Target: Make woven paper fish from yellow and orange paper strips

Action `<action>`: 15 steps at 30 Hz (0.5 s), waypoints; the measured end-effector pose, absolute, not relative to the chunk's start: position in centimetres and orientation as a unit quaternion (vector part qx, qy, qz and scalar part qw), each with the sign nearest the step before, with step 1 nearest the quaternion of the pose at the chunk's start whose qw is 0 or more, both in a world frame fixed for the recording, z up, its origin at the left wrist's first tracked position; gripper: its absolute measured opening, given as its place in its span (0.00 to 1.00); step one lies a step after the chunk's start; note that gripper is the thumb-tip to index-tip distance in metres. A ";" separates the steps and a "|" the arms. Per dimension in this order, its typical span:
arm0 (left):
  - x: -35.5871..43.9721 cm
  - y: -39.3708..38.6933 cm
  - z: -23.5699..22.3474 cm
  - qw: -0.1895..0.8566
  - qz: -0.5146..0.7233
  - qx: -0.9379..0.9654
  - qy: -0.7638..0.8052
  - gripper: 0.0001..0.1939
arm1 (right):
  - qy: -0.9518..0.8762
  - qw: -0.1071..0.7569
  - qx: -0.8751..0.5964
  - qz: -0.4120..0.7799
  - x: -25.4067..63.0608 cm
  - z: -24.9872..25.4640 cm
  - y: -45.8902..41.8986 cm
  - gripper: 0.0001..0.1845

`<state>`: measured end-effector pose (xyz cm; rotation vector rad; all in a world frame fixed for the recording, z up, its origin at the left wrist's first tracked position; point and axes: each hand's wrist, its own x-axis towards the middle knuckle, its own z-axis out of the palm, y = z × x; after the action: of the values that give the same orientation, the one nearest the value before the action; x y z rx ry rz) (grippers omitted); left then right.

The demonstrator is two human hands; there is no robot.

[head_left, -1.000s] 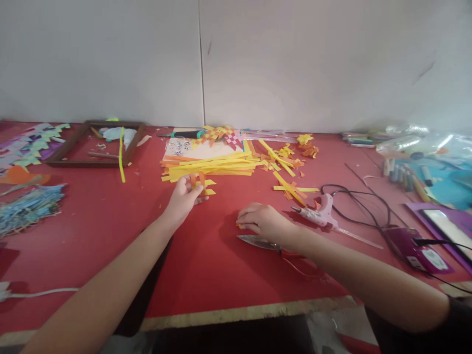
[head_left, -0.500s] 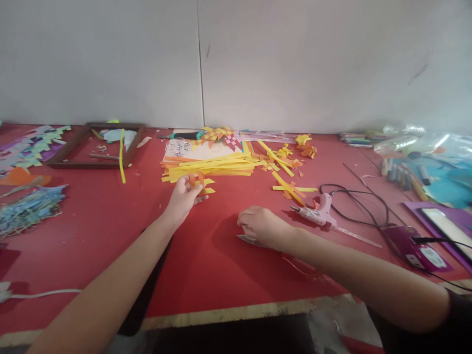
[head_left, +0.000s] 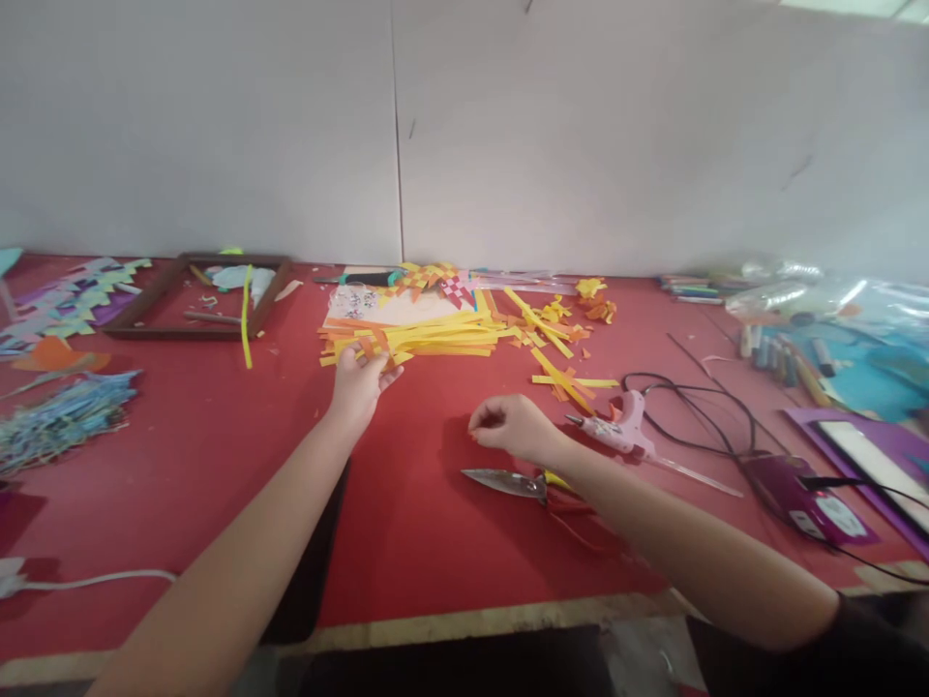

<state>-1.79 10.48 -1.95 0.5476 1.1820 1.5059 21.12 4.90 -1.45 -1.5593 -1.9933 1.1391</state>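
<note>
My left hand (head_left: 359,382) reaches forward over the red table (head_left: 218,455) and grips a small woven piece of orange and yellow paper strips (head_left: 377,347) at the near edge of a pile of yellow strips (head_left: 428,334). My right hand (head_left: 512,426) hovers a little above the table with its fingers curled in a loose fist; whether it holds anything is hidden. Scissors (head_left: 519,484) with red handles lie on the table just below and behind that hand, partly under my forearm.
A pink glue gun (head_left: 620,431) with a black cord lies right of my right hand. A wooden frame (head_left: 193,295) sits back left, coloured paper pieces (head_left: 65,407) far left, pens and plastic bags (head_left: 813,319) far right. A white wall stands behind.
My right hand has lifted off the scissors and moved slightly forward, uncovering the blades. My left hand has carried the woven piece a little farther toward the strip pile.
</note>
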 end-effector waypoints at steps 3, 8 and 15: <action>-1.2 11.3 -1.8 0.532 0.653 0.221 0.492 0.13 | -0.673 0.213 -0.578 0.410 21.8 -1.3 6.3 0.07; 0.1 12.2 -1.5 0.517 0.677 0.222 0.475 0.12 | -0.632 0.260 -0.663 0.305 25.4 1.0 10.6 0.11; 1.7 11.1 -0.3 0.535 0.661 0.256 0.459 0.14 | -0.627 0.167 -0.755 0.097 32.5 2.4 16.1 0.16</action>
<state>1.73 11.06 -0.30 0.6091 1.0927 1.5756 32.53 16.12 2.37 -2.1482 -1.7839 0.2768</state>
